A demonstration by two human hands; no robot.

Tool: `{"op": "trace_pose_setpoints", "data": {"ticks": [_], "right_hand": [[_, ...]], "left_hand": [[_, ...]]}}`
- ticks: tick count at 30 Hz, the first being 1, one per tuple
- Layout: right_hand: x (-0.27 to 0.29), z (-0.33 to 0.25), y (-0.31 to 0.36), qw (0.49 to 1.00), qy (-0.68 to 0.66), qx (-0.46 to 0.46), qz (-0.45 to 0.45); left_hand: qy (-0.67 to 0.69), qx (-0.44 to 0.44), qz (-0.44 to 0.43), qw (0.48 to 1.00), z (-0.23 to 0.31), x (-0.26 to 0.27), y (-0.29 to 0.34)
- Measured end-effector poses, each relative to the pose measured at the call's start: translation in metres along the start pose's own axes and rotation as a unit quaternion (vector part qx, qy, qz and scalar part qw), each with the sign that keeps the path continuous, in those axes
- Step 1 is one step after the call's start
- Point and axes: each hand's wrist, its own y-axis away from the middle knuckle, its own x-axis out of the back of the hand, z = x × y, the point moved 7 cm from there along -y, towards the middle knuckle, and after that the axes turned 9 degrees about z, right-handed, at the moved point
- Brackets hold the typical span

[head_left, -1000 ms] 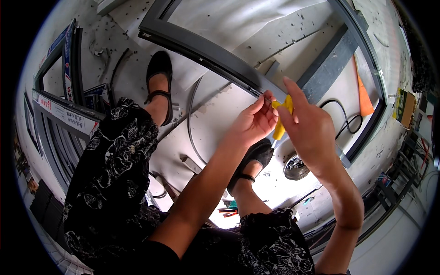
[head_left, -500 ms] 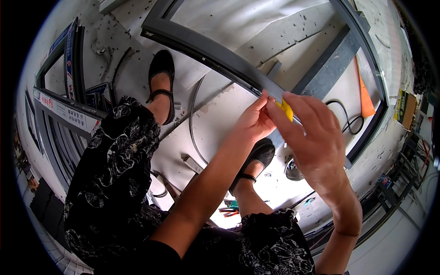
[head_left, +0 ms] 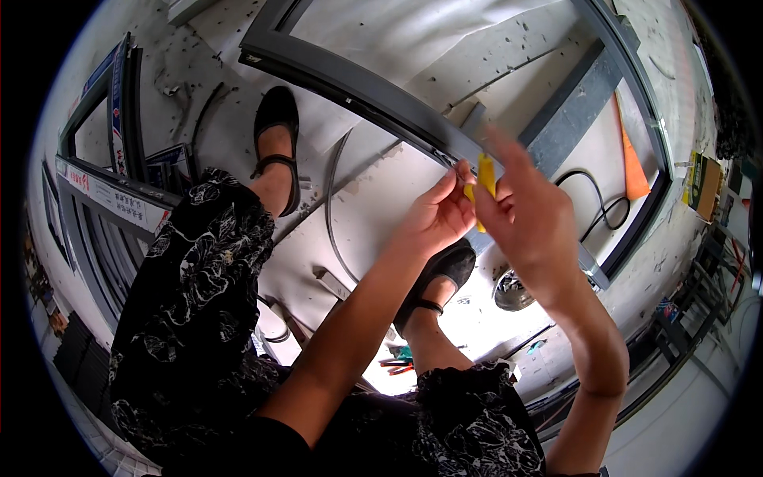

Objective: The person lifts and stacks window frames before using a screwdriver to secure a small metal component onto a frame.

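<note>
My left hand is closed in a pinch at the near rail of a dark grey metal frame. What its fingertips hold is too small to make out. Just to its right, my right hand grips a yellow-handled tool, the thumb against the handle and the fingers smeared by motion. The handle stands nearly upright in the picture, close to the left fingertips. Its working end cannot be made out.
Inside the frame lie a grey metal bar and an orange wedge-shaped piece. A round metal dish sits below my right hand. More frames lean at the left. My shoes rest on the littered floor.
The yellow handle has swung from a slant to nearly upright. My right hand has shifted slightly left, with its fingers lifting. My left hand stays at the frame rail.
</note>
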Motion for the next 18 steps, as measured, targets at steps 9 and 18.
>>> {"op": "trace_pose_setpoints", "data": {"ticks": [9, 18], "right_hand": [[0.036, 0.006, 0.018, 0.988, 0.099, 0.034, 0.117], [0.016, -0.027, 0.029, 0.908, 0.242, 0.316, 0.127]], "left_hand": [[-0.017, 0.016, 0.032, 0.999, 0.001, 0.0, -0.024], [-0.105, 0.051, 0.089, 0.989, -0.005, -0.016, -0.014]]}}
